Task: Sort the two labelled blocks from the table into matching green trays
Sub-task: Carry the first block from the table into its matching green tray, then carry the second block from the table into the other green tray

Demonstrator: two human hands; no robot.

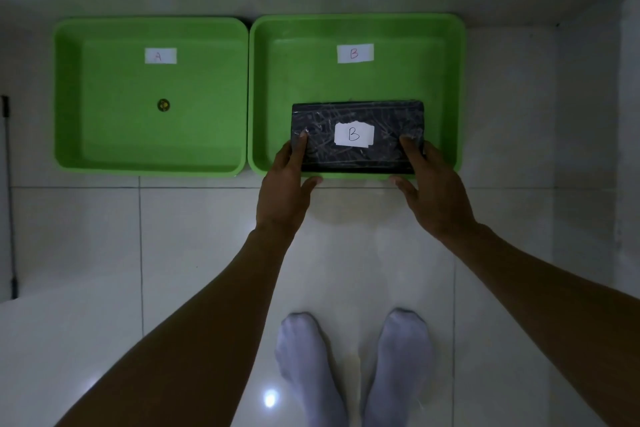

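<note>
A black wrapped block [356, 114] with a white "B" label is held flat over the near part of the right green tray [356, 22], which carries a "B" label on its floor. My left hand [285, 184] grips the block's left end and my right hand [433, 187] grips its right end. Whether the block rests on the tray floor I cannot tell. The left green tray [69, 97] bears an "A" label and holds only a small round dark thing [163, 105]. No second block is in view.
Both trays sit side by side on a white tiled floor against a low ledge [311, 0]. My two feet in white socks [353, 364] stand near the bottom. A thin dark rod [9, 198] runs along the left edge.
</note>
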